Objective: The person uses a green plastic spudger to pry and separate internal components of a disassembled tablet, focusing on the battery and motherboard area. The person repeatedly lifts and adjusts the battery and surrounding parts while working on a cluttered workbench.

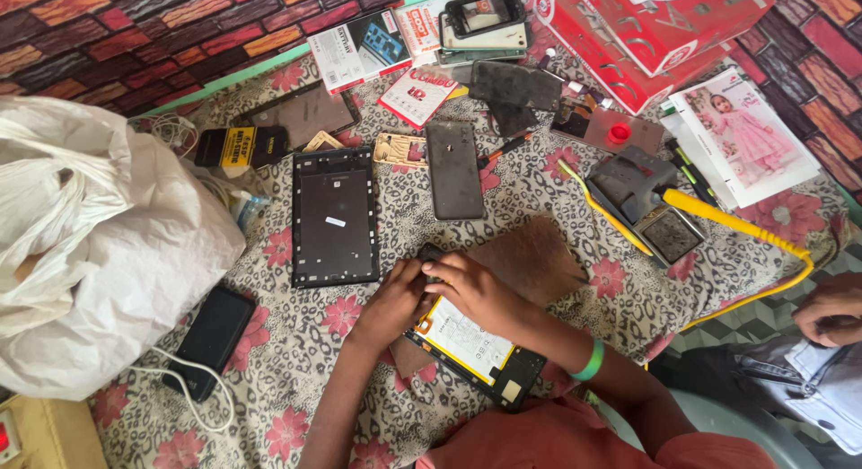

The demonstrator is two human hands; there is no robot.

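Two hands meet over an opened tablet [471, 348] lying on the flower-print tablecloth [296, 352], just in front of the person. Its long axis runs on a slant, from the upper left under the hands down to the lower right near the orange sleeve, with the dark lower corner pointing toward the person's body. The exposed inside faces up, showing a pale battery panel with a yellow edge.

Left hand [395, 298] sits at the tablet's upper-left end, fingers curled down onto that corner; whether it pinches anything small there, I cannot tell. Right hand [476, 289] lies just beside it, touching it, fingers bent and pressed down on the same end of the device, palm over the frame. A green wristband [590, 361] rings the right forearm.

A brown mat [534, 258] lies under and beyond the tablet. A black tablet back frame [334, 216] lies just left of the hands, long axis running away from the person. Farther out, a dark phone [454, 168] lies upright on the cloth. A white plastic bag [99, 245] bulks at the left edge, a black phone [211, 334] near it. Another person's hand [831, 307] rests at the right edge.
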